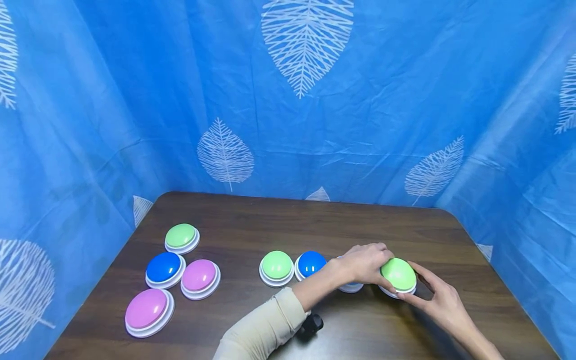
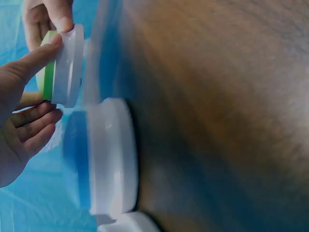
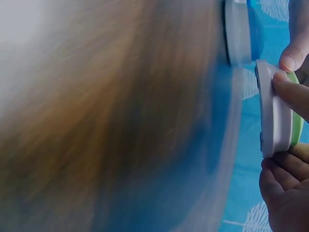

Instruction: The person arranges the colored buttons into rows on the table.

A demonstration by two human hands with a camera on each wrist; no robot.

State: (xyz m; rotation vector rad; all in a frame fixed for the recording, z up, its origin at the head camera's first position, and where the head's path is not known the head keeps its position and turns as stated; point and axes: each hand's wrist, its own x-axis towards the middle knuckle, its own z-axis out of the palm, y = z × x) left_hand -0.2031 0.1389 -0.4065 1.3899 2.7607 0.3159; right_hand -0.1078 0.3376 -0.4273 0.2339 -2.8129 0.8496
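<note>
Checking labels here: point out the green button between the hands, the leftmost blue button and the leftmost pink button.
Held green button (image 1: pixel 398 275), head view: on its green dome.
Leftmost blue button (image 1: pixel 164 267), head view: on its blue dome.
Leftmost pink button (image 1: pixel 147 309), head view: on its pink dome.

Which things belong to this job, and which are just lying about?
Likely the job:
- gripped green button, left hand, right hand
- row's green button, row's two blue buttons

Apparently lying about:
- left-side green button, left-side blue button, two pink buttons
</note>
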